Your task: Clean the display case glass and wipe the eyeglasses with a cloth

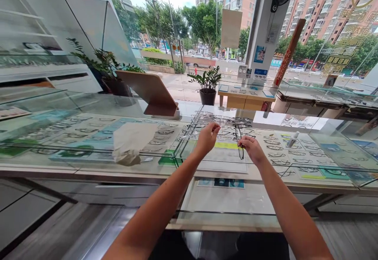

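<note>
A pair of dark-framed eyeglasses (241, 152) hangs upright over the glass counter, pinched by my right hand (251, 148). To its left, my left hand (207, 138) is raised with thumb and fingertips pressed together. Whatever those fingertips hold, if anything, is too small to make out. Behind both hands, several pairs of glasses (240, 122) lie in a cluster on the countertop. A crumpled pale cloth or paper sheet (132, 142) rests on the glass to the left.
The glass display counter (215, 167) holds rows of eyeglasses under its top. A small spray bottle (292, 139) stands on the right. At the back left is a brown tilted board (150, 91). A potted plant (206, 94) stands beyond the counter, near the window.
</note>
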`<state>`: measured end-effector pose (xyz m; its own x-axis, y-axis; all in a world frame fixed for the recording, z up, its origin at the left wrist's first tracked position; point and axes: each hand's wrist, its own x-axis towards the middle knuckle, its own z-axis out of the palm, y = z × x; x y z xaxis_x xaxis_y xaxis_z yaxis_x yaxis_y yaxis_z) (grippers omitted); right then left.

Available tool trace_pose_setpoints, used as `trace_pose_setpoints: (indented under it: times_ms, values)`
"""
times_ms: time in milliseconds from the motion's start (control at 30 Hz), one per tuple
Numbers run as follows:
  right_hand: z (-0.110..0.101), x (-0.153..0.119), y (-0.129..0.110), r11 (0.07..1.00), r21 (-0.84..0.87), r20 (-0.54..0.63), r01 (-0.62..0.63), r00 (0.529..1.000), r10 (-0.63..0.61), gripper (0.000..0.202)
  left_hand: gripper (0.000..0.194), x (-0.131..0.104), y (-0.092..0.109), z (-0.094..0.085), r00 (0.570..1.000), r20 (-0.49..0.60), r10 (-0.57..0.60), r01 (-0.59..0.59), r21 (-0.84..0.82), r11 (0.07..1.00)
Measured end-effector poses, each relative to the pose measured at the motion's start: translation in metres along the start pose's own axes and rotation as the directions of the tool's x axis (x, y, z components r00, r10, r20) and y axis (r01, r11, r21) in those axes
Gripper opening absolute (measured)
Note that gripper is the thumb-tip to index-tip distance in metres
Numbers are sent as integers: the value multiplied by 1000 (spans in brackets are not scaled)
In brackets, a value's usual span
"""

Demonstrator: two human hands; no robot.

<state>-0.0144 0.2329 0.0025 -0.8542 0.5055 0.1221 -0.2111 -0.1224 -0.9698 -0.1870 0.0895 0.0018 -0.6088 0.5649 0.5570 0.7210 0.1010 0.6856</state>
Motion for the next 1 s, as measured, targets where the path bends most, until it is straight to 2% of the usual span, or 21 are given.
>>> trace_pose_setpoints:
  times_ms: [100,167,200,267,300,333,400,433,500,633,800,1000]
  values:
    - [-3,4,0,999,41,21,-9,1000,8,27,13,11,3,-6,998,-37,60,-57,72,996]
    - [-4,5,0,997,76,17,-4,1000,3,28,14,9,6,-4,985,-126,116,-96,153,984]
    - [-4,5,0,996,94,11,1,1000,-2,29,16,6,8,-2,967,-200,156,-113,211,971]
    - [-4,5,0,992,127,0,13,1000,-13,33,19,-5,10,6,899,-340,276,-156,340,927]
    - [-4,5,0,989,145,-4,18,1000,-18,35,18,-11,11,10,873,-339,352,-211,389,897]
    - [-4,4,0,985,169,-4,20,1000,-19,37,19,-17,12,15,856,-287,431,-292,418,860]
    - [-3,3,0,971,239,4,12,1000,-13,38,23,-28,13,24,824,-126,552,-455,432,779]
    - [-3,2,1,960,280,14,2,1000,-6,38,25,-33,14,28,816,-61,575,-500,426,754]
    - [-1,1,3,938,345,53,-30,999,12,37,25,-39,15,35,812,1,583,-533,408,741]
    - [-1,1,7,934,353,119,-57,993,15,35,17,-44,17,39,824,18,567,-538,339,772]
    - [-4,1,8,924,379,97,-54,995,18,32,16,-44,18,36,880,14,475,-456,307,836]
    - [-12,2,2,896,444,20,-3,1000,-6,30,16,-40,13,30,892,-35,450,-410,355,840]
